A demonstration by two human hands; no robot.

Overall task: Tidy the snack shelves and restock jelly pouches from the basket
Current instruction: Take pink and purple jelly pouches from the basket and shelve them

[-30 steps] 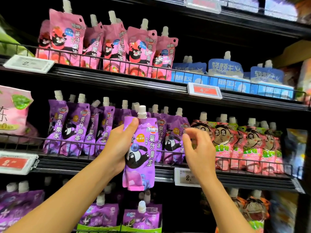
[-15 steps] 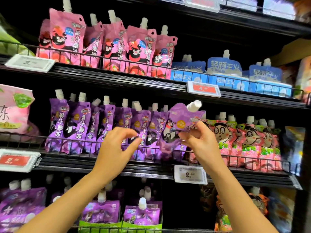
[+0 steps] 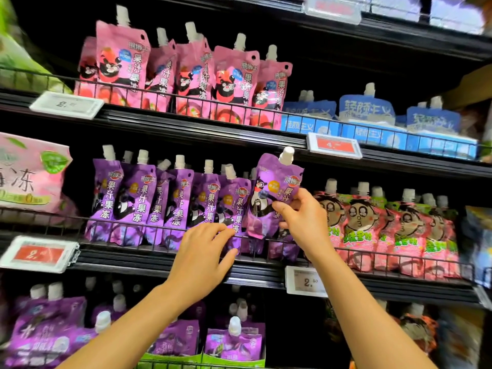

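Observation:
A purple jelly pouch (image 3: pixel 269 193) with a white cap and a bear print tilts above the right end of the purple row (image 3: pixel 149 203) on the middle shelf. My right hand (image 3: pixel 303 222) pinches its lower right side. My left hand (image 3: pixel 205 251) reaches to the wire rail (image 3: pixel 133 226), and its loosely spread fingertips touch the front of a purple pouch (image 3: pixel 235 209) in the row. No basket is in view.
Pink bear pouches (image 3: pixel 186 73) and blue pouches (image 3: pixel 372 113) fill the upper shelf. Pink cartoon-face pouches (image 3: pixel 386 225) stand right of the purple row. A pink bag (image 3: pixel 29 171) sits at the left. Price tags (image 3: pixel 306 282) hang on the shelf edges. More purple pouches (image 3: pixel 231 344) stand below.
A second ago my left hand held the purple pouch out in front of the shelf. It has passed to my right hand, and my left hand has moved on to the row.

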